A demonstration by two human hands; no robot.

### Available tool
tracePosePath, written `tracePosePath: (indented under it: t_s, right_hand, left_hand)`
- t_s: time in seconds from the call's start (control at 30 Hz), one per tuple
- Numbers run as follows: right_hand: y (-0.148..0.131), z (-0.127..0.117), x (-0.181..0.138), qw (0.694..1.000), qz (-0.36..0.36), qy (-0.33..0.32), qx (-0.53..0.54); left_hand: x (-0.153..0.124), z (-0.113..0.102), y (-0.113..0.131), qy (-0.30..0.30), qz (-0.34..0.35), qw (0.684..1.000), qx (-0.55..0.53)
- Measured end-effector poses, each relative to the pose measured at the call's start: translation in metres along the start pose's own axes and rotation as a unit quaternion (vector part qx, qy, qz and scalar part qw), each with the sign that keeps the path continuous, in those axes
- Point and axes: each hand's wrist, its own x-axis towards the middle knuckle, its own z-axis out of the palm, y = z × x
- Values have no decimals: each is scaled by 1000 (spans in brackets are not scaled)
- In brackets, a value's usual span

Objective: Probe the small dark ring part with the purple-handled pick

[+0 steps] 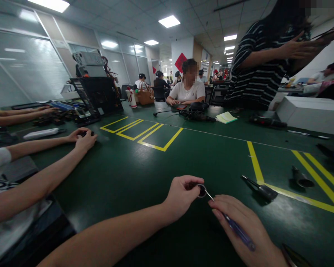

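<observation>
Near the front of the green table, my left hand point(182, 194) pinches a small round part point(202, 190) with a dark hollow and a lighter rim. My right hand point(241, 222) is closed around a screwdriver point(241, 233) with a translucent purple handle. Its thin metal shaft points up and left, and the tip meets the round part; how deep it goes I cannot tell. To the right lies a black piece with a narrow metal shaft point(260, 189). Beyond it, a dark hollow cylinder point(303, 178) rests on its side.
Yellow tape point(256, 163) marks the green table point(122, 178). On the left, another person's hands point(85, 138) hold something small and dark. A black case point(96, 94), a white box point(311, 113), a yellow-green note pad point(226, 117) and black tools point(267, 121) stand or lie farther back.
</observation>
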Motion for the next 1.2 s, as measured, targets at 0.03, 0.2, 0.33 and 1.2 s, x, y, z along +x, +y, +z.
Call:
tracePosePath:
  t_s: [0.03, 0.2, 0.33, 1.2]
  right_hand:
    - [-1, -1, 1, 1000, -5, 0, 0]
    - [-4, -3, 2, 1000, -17, -11, 0]
    - [-4, -3, 1, 999, -34, 23, 7]
    - [-9, -14, 1, 982, -111, 148, -36]
  left_hand:
    - [1, 0, -1, 0, 4, 1000, 3]
    - [3, -2, -7, -12, 19, 1000, 14]
    - [4, -2, -7, -20, 26, 999, 32]
    - [64, 49, -23, -147, 170, 908, 354]
